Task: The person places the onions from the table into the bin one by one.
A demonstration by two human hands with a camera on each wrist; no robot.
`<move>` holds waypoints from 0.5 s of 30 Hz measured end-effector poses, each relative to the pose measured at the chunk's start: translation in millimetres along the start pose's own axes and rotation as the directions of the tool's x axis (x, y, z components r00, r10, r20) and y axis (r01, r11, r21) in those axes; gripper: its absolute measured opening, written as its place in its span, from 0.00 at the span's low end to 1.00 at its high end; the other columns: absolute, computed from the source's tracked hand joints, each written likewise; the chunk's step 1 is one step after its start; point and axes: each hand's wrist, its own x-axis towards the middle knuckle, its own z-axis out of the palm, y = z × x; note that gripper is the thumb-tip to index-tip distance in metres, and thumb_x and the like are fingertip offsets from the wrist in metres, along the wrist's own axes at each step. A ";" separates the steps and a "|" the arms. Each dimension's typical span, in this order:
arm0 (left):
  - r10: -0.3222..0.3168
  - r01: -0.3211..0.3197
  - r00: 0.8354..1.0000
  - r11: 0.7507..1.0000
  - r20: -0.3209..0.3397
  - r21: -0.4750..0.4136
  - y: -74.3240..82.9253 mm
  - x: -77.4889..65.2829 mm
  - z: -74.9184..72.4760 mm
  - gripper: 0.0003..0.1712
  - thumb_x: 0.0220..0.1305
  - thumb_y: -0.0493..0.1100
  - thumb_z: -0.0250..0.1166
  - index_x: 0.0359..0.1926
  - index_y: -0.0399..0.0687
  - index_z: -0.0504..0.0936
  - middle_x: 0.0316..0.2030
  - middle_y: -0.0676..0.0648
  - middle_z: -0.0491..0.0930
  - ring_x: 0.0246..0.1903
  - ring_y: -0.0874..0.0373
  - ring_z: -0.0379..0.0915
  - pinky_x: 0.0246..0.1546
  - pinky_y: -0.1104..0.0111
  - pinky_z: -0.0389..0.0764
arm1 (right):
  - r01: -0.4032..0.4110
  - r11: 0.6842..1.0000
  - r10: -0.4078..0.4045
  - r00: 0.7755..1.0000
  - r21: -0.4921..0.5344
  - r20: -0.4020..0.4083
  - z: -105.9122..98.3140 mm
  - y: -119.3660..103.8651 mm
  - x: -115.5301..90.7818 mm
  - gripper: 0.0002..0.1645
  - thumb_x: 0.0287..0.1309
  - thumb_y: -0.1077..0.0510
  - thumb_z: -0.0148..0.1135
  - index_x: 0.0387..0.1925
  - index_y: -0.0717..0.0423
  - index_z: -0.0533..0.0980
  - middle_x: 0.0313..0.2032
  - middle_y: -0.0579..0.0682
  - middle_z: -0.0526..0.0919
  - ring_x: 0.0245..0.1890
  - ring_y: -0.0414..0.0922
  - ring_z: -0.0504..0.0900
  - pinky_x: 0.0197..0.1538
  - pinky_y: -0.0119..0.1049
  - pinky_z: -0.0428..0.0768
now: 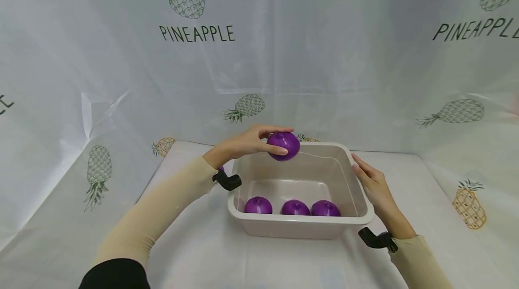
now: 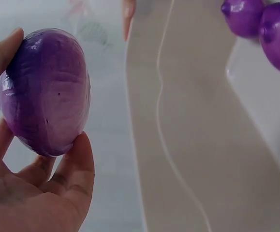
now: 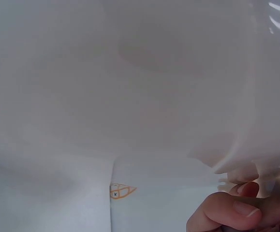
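Head view shows us a purple ball (image 1: 284, 146) gripped in the left hand (image 1: 253, 140), held up by the far rim of a pale bin (image 1: 298, 229); whether it hangs over the opening or just outside it, we cannot tell. Left wrist view shows us the thumb and fingers spread around it. Our right hand (image 1: 375, 183) touches the bin's right side, though we cannot tell whether its fingers curl round the rim. Three more purple balls (image 1: 295, 208) sit inside along the near wall, and a purple patch (image 1: 221, 169) peeps out beside the left wrist, outside the bin, on or above the desk (image 1: 198, 253). We judge the step in hand to be carrying one ball across the rim, in or out being unclear to us. The next move seems to call for keeping the bin steady, clearing the edge, and loosening our fingers only once the ball is supported.
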 end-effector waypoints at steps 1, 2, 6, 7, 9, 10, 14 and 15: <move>0.001 -0.001 1.000 1.000 0.007 0.001 0.4 3.2 4.0 0.36 0.60 0.45 0.74 0.69 0.62 0.73 0.61 0.52 0.74 0.58 0.54 0.71 0.54 0.60 0.79 | 0.002 1.000 -0.002 1.000 0.000 -0.001 0.3 0.3 0.2 0.35 0.77 0.48 0.48 0.74 0.63 0.57 0.68 0.69 0.62 0.47 0.24 0.76 0.44 0.23 0.80; 0.001 -0.001 1.000 1.000 0.012 0.007 0.2 6.5 7.9 0.36 0.60 0.45 0.74 0.69 0.62 0.73 0.61 0.51 0.74 0.58 0.54 0.71 0.54 0.61 0.79 | 0.004 1.000 -0.004 1.000 0.001 0.000 0.5 0.6 0.4 0.35 0.77 0.48 0.48 0.74 0.64 0.57 0.68 0.69 0.62 0.47 0.25 0.76 0.43 0.23 0.80; 0.004 -0.005 1.000 1.000 0.025 0.021 -1.5 18.1 23.7 0.36 0.60 0.45 0.73 0.70 0.60 0.73 0.61 0.50 0.75 0.56 0.55 0.72 0.53 0.62 0.79 | 0.014 1.000 -0.014 1.000 0.003 0.003 0.6 1.2 1.1 0.35 0.77 0.49 0.48 0.74 0.65 0.56 0.67 0.70 0.63 0.47 0.25 0.77 0.43 0.23 0.80; 0.001 -0.002 1.000 1.000 0.026 0.031 -2.1 20.4 27.5 0.37 0.60 0.45 0.73 0.70 0.60 0.73 0.61 0.50 0.75 0.56 0.56 0.73 0.53 0.63 0.79 | 0.014 1.000 -0.014 1.000 0.004 0.002 0.4 1.1 1.2 0.35 0.77 0.49 0.48 0.74 0.65 0.56 0.67 0.70 0.63 0.47 0.25 0.77 0.43 0.24 0.80; -0.003 0.002 0.999 0.999 0.033 0.039 -3.7 24.9 34.9 0.37 0.60 0.45 0.74 0.70 0.60 0.73 0.61 0.51 0.75 0.54 0.56 0.73 0.52 0.64 0.79 | 0.012 1.000 -0.012 1.000 0.008 0.004 0.0 0.9 1.3 0.34 0.77 0.49 0.48 0.74 0.64 0.56 0.67 0.69 0.63 0.47 0.25 0.76 0.44 0.23 0.80; -0.003 0.001 0.999 0.999 0.039 0.044 -4.6 27.1 38.4 0.37 0.60 0.46 0.74 0.70 0.60 0.72 0.62 0.51 0.74 0.54 0.57 0.74 0.52 0.65 0.79 | 0.010 1.000 -0.010 1.000 0.007 0.004 -0.2 0.5 1.2 0.34 0.77 0.49 0.48 0.74 0.63 0.56 0.68 0.69 0.63 0.47 0.25 0.76 0.44 0.23 0.80; -0.011 0.008 0.997 0.999 0.070 0.051 -9.8 34.5 51.4 0.37 0.61 0.46 0.73 0.70 0.59 0.72 0.63 0.52 0.74 0.53 0.59 0.75 0.50 0.67 0.79 | 0.003 1.000 -0.003 1.000 0.008 -0.001 -0.5 0.2 1.3 0.33 0.77 0.50 0.48 0.75 0.61 0.57 0.68 0.67 0.64 0.47 0.25 0.76 0.43 0.23 0.80; -0.011 0.007 0.997 0.999 0.076 0.046 -11.4 36.3 54.4 0.37 0.60 0.45 0.74 0.70 0.58 0.72 0.64 0.52 0.73 0.53 0.59 0.75 0.51 0.68 0.79 | 0.005 1.000 -0.005 1.000 0.003 -0.002 -0.6 0.8 1.6 0.33 0.77 0.50 0.48 0.74 0.61 0.57 0.68 0.67 0.64 0.47 0.25 0.76 0.43 0.22 0.80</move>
